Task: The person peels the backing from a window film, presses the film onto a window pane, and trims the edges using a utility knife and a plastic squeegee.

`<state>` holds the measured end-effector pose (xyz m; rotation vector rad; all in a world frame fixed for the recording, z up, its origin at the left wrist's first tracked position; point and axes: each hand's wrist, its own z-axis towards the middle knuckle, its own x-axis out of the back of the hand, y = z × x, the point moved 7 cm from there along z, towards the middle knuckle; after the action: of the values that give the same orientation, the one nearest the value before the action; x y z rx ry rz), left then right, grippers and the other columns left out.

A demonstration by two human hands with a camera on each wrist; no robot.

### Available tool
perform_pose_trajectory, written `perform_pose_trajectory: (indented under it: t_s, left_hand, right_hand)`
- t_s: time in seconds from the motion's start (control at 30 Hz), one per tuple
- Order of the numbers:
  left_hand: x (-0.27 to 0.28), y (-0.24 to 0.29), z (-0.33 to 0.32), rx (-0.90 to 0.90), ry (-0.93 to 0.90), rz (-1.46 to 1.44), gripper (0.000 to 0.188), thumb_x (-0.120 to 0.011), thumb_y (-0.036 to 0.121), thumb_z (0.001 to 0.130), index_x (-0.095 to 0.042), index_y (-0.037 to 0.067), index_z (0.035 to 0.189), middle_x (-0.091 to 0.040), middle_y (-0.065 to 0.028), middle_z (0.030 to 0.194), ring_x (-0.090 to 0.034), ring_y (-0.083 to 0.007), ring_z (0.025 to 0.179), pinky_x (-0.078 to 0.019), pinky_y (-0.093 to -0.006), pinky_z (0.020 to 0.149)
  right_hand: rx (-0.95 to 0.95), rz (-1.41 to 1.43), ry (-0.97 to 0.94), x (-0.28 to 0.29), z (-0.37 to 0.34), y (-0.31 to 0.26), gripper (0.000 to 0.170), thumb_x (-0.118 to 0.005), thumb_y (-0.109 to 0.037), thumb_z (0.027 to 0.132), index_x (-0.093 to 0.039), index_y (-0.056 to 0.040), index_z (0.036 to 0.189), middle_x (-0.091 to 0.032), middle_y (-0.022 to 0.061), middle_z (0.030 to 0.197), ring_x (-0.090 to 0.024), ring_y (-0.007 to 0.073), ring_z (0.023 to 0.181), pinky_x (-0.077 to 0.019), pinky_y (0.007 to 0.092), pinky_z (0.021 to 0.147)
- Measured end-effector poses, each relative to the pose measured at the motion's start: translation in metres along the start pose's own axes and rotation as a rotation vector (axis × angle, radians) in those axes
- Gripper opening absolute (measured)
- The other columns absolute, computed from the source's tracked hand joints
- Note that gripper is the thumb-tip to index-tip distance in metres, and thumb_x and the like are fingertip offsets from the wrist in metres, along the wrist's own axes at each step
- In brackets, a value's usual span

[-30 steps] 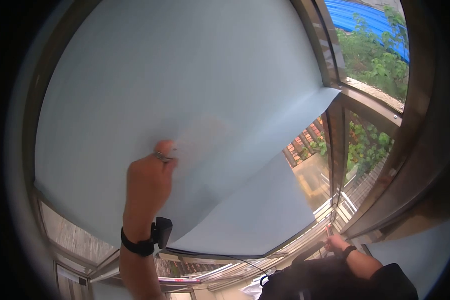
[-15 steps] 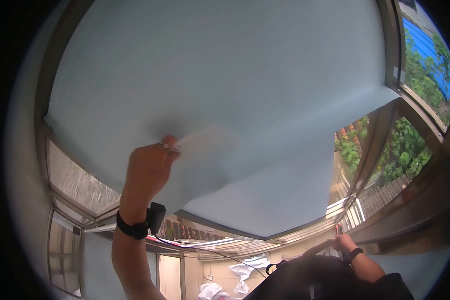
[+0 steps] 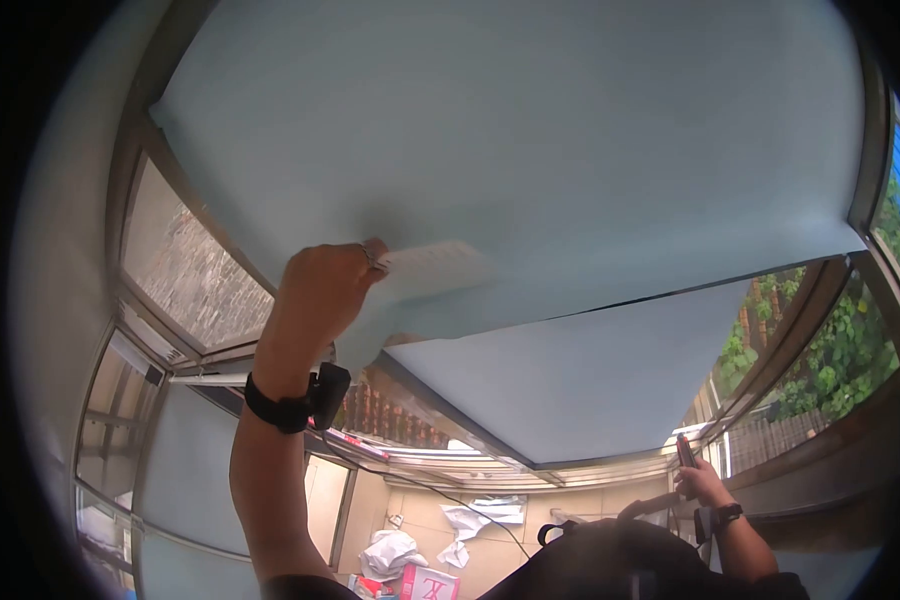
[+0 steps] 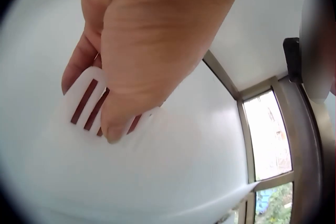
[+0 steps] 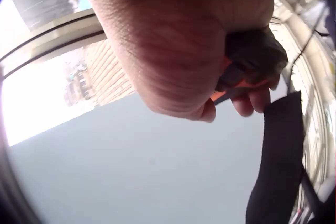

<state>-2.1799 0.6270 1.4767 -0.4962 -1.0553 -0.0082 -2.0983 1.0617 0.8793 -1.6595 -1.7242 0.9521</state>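
A large pale blue sheet [image 3: 570,120] covers the upper window pane in the head view, its lower edge loose at the lower left. My left hand [image 3: 325,295] holds a whitish translucent scraper [image 3: 435,262] against it. In the left wrist view, the left hand [image 4: 152,40] pinches the slotted end of the scraper [image 4: 65,113] between thumb and fingers; its far edge is hard to make out. Low at the right, my right hand [image 3: 708,485] grips a dark tool [image 3: 685,452]. The right wrist view has the right hand [image 5: 178,45] around this black and orange tool [image 5: 254,50], partly hidden by the palm.
Metal window frames [image 3: 135,200] surround the panes. A second pale blue panel [image 3: 580,375] lies below the sheet's edge. White crumpled material [image 3: 390,552] and a pink box [image 3: 430,582] are on the tiled floor. A dark strap [image 5: 275,166] hangs beside the right hand.
The head view has shifted, bringing more floor into sight. In it, my left hand and the scraper appear higher and slightly farther right. Both hands keep their hold.
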Motion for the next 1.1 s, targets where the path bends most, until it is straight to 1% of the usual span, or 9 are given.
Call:
perform_pose_trajectory:
  t_s: [0.4,0.47,0.53,0.63,0.73,0.87,0.93,1.0,1.1]
  left_hand:
    - [-0.004,-0.040,-0.027,0.129,0.072,-0.150,0.019,-0.071,0.018,0.087,-0.064,0.003,0.097,-0.068,-0.0184,0.079,-0.068,-0.0357,0.078,-0.0525,-0.0430,0.070]
    - [0.007,-0.034,-0.034,0.198,0.041,-0.295,0.020,-0.072,0.018,0.087,-0.065,0.003,0.097,-0.070,-0.0175,0.082,-0.070,-0.0329,0.078,-0.0533,-0.0405,0.070]
    - [0.016,-0.020,-0.044,0.189,0.040,-0.473,0.019,-0.074,0.017,0.085,-0.069,0.002,0.097,-0.072,-0.0158,0.088,-0.072,-0.0281,0.078,-0.0542,-0.0360,0.071]
    - [0.026,0.017,-0.057,0.058,0.134,-0.599,0.019,-0.077,0.013,0.082,-0.073,0.003,0.098,-0.073,-0.0128,0.088,-0.071,-0.0250,0.076,-0.0534,-0.0338,0.070]
    - [0.027,0.038,-0.066,0.054,0.104,-0.969,0.020,-0.079,0.009,0.079,-0.073,0.002,0.097,-0.073,-0.0093,0.084,-0.069,-0.0235,0.075,-0.0527,-0.0332,0.070]
    - [-0.016,0.024,-0.083,0.236,0.245,-1.069,0.033,-0.077,0.008,0.082,-0.070,0.007,0.114,-0.064,-0.0079,0.069,-0.065,-0.0281,0.064,-0.0525,-0.0347,0.064]
    - [0.012,0.019,-0.115,0.407,0.857,-0.727,0.035,-0.077,0.004,0.081,-0.066,0.006,0.114,-0.070,-0.0058,0.094,-0.067,-0.0162,0.083,-0.0513,-0.0298,0.069]
    - [0.002,0.030,-0.143,0.562,0.896,-0.686,0.032,-0.073,0.005,0.086,-0.062,0.004,0.116,-0.065,-0.0093,0.110,-0.064,-0.0145,0.096,-0.0519,-0.0308,0.070]
    - [-0.044,0.062,-0.144,0.688,0.664,-1.489,0.034,-0.070,0.012,0.093,-0.059,0.000,0.122,-0.061,-0.0096,0.112,-0.062,-0.0133,0.095,-0.0508,-0.0252,0.071]
  right_hand:
    - [0.461,-0.244,-0.443,-0.142,-0.184,-0.292,0.023,-0.065,-0.011,0.088,-0.063,0.0049,0.104,-0.069,0.0125,0.101,-0.066,0.0119,0.082,-0.0491,0.0271,0.062]
    - [0.613,-0.094,-0.537,-0.166,-0.232,-0.352,0.025,-0.063,-0.001,0.086,-0.061,0.0109,0.107,-0.060,0.0141,0.134,-0.061,0.0210,0.120,-0.0500,0.0334,0.094]
    - [0.917,-0.182,-0.490,-0.195,-0.278,-0.417,0.034,-0.063,0.001,0.085,-0.061,0.0088,0.118,-0.061,0.0141,0.132,-0.056,0.0238,0.129,-0.0474,0.0346,0.101]
    - [1.269,-0.591,-0.280,-0.218,-0.300,-0.475,0.032,-0.068,-0.006,0.086,-0.065,0.0028,0.117,-0.060,0.0168,0.132,-0.067,0.0204,0.110,-0.0532,0.0322,0.087]
    - [0.981,-0.671,-0.591,-0.288,-0.289,-0.482,0.023,-0.072,-0.023,0.089,-0.074,0.0006,0.091,-0.067,0.0048,0.080,-0.059,0.0088,0.056,-0.0444,0.0252,0.051]
    - [0.861,-0.868,-0.515,-0.316,-0.257,-0.479,0.026,-0.071,-0.025,0.091,-0.072,-0.0001,0.085,-0.057,-0.0008,0.058,-0.054,0.0067,0.051,-0.0425,0.0245,0.048]
    - [0.910,-0.867,-0.485,-0.323,-0.254,-0.475,0.027,-0.070,-0.026,0.091,-0.071,-0.0001,0.084,-0.057,-0.0003,0.057,-0.053,0.0070,0.050,-0.0421,0.0250,0.048]
    - [1.014,-0.723,-0.305,-0.322,-0.249,-0.479,0.028,-0.069,-0.026,0.092,-0.071,0.0006,0.083,-0.055,0.0022,0.056,-0.054,0.0091,0.050,-0.0431,0.0268,0.049]
    - [1.433,-0.848,-0.191,-0.341,-0.265,-0.465,0.016,-0.068,-0.018,0.086,-0.070,-0.0031,0.092,-0.060,0.0073,0.068,-0.063,0.0217,0.062,-0.0488,0.0356,0.057]
